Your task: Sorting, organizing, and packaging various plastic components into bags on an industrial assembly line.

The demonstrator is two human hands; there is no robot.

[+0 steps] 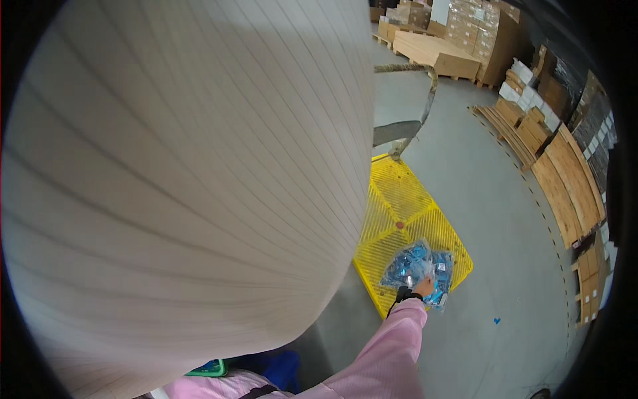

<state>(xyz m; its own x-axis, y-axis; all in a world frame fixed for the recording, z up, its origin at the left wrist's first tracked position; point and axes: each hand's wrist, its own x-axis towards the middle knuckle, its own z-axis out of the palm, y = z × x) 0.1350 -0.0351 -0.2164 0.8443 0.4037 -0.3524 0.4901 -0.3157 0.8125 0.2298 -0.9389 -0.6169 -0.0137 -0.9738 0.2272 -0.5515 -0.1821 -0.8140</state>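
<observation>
My right hand [423, 286], at the end of a pink sleeve with a black band at the wrist, reaches down to a yellow platform cart [399, 174]. Its fingers look closed on the edge of a clear plastic bag [402, 265] with blue items inside. A second clear bag of blue items [442, 266] lies right beside it, near the cart's corner. Finer finger detail is too small to make out. My left hand is out of sight; a large pale surface with thin dark lines [199, 166] hides the whole left side.
The cart's metal handle [428, 100] rises at its far end. Wooden pallets [565, 186] and stacked cartons [478, 26] stand along the right and back. A small blue scrap [496, 320] lies on the grey floor. A green-rimmed object [211, 368] shows at the bottom left.
</observation>
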